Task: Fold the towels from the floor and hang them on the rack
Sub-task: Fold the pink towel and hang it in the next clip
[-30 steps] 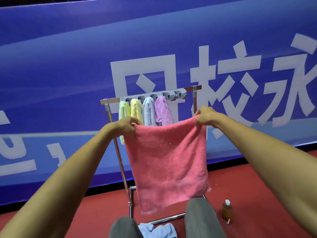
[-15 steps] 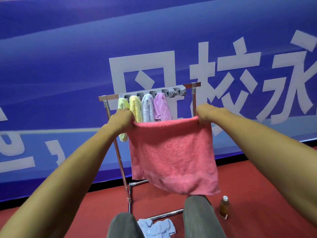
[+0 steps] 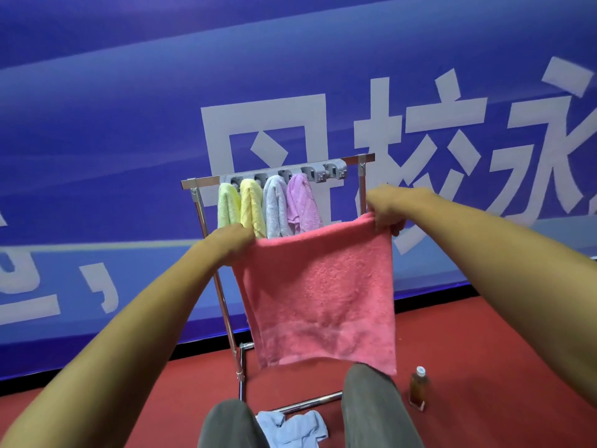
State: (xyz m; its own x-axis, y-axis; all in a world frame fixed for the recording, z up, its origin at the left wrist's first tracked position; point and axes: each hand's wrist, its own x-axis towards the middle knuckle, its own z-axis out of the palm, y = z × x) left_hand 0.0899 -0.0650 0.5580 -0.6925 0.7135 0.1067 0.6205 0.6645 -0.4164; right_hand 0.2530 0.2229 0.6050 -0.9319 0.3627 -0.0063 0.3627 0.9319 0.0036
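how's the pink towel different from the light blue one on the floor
The pink towel is held up in the air, the left hand and right hand each gripping a top corner; the light blue towel lies on the red floor between the person's legs. The pink towel hangs flat and spread out; the light blue towel is crumpled in a heap. Neither is on the rack yet.

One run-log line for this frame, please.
step: folding | held: pink terry towel, top corners in left hand and right hand | metal rack: four towels hung | floor: light blue towel
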